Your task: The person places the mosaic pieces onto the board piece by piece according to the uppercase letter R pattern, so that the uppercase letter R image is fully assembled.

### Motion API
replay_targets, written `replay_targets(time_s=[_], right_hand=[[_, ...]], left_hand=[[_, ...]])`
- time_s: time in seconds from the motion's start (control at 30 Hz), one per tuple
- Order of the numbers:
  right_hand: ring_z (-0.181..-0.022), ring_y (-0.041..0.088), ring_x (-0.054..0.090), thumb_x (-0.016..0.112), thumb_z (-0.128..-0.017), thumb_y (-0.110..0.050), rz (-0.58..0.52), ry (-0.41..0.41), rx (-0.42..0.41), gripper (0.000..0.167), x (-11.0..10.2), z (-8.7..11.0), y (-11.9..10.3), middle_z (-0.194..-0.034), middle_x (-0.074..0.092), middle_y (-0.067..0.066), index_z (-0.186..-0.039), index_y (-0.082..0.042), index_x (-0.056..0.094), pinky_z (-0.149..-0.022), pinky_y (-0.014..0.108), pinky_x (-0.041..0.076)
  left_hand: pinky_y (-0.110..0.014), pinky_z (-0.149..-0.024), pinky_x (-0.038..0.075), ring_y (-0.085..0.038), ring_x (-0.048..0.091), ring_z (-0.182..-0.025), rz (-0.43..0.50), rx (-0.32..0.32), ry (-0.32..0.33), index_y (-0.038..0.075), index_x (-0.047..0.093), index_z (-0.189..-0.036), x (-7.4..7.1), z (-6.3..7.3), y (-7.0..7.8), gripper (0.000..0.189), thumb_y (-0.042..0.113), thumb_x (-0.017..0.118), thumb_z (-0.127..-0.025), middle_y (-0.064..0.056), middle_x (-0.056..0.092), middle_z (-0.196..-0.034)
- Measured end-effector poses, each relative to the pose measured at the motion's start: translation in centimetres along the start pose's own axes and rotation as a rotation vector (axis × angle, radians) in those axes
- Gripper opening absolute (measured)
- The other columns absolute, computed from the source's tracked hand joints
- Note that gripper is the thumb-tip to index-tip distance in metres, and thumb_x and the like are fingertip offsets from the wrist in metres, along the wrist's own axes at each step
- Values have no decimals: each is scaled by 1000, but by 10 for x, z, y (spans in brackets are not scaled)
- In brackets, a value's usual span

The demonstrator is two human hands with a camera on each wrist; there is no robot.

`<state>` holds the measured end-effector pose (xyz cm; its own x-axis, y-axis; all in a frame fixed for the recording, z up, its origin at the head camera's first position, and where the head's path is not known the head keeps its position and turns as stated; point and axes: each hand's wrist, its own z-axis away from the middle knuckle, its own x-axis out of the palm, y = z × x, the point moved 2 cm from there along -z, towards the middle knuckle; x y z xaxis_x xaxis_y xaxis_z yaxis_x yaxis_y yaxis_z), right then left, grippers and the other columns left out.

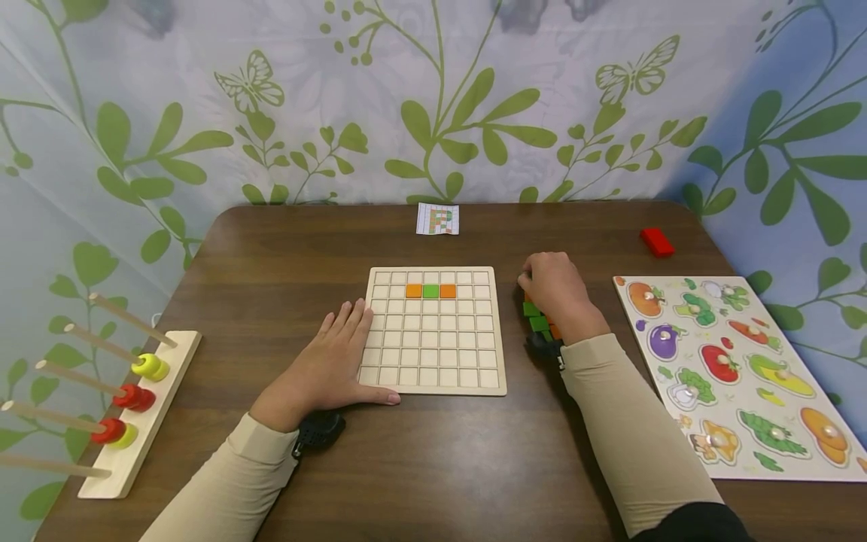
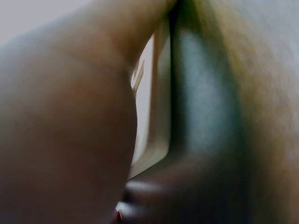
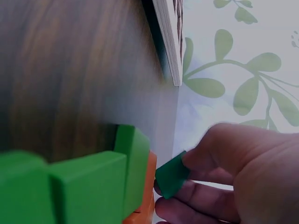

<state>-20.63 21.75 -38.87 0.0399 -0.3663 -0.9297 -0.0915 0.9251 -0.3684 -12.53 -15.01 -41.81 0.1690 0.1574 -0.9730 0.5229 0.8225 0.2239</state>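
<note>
Tbl [image 1: 447, 467]: L hand [image 1: 323, 360] spread at brd [image 1: 433, 340] edge; R hand [image 1: 554, 284] pinching green blk [image 3: 170, 177], tilted, long axis unclear.

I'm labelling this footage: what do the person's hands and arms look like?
The left hand and right hand are ungloved, with long beige sleeves and a small black device by each cuff. Black cloth meets the right sleeve near the head view's bottom edge.

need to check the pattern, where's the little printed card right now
In the head view, the printed card lies at the far edge of the table, near the middle, beyond the gridded board.
</note>
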Motion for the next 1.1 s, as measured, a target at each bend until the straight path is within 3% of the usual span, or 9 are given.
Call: replay_targets(time_s=[0.17,0.3,0.43,0.53,0.57,0.77,1.1], right_hand=[[-65,27,59,61,-105,-6,22,17,26,20,0,-1,0,-71,61,10,-88,-1,70,-63,41,49],[-60,26,55,60,-105,-4,36,11,23,22,-1,-1,0,-63,54,8,-84,-1,68,-60,40,46],[-77,32,67,59,-105,-2,27,7,7,18,-4,1,-2,-93,71,20,-109,5,74,-72,46,56],[-98,39,70,57,-107,-3,-4,2,-5,28,-6,2,-6,-123,69,26,-130,7,69,-85,53,57],[-101,40,69,56,-107,-3,-19,-3,-7,28,-6,3,-7,-125,68,27,-131,7,69,-86,54,57],[-107,41,67,57,-109,-4,-97,-10,-25,27,-8,6,-13,-126,68,27,-131,6,69,-90,55,56],[-105,39,68,62,-106,-2,-115,21,-114,22,-3,5,-17,-118,72,23,-122,5,74,-90,52,56]], left_hand=[[-58,-123,15,-46,14,-155,0,3,4,-9,19,-164,1,1,0,149,99,60,-69,-28,15,-169],[-59,-123,15,-46,14,-155,6,4,4,-9,20,-164,2,1,0,149,98,60,-69,-29,15,-169],[-59,-122,15,-46,14,-155,12,2,4,-9,20,-164,2,1,-1,149,99,60,-68,-28,15,-170],[-59,-122,15,-46,14,-155,9,2,6,-9,20,-164,3,1,-1,149,99,60,-68,-29,15,-170],[-59,-122,15,-46,14,-155,9,2,7,-9,20,-164,3,1,-1,149,99,60,-68,-29,15,-169],[-59,-122,15,-46,15,-155,10,-1,9,-9,20,-164,2,2,0,149,98,61,-69,-29,16,-169],[-59,-122,15,-46,13,-156,3,-6,4,-9,20,-164,1,2,0,148,98,60,-69,-28,15,-170]])
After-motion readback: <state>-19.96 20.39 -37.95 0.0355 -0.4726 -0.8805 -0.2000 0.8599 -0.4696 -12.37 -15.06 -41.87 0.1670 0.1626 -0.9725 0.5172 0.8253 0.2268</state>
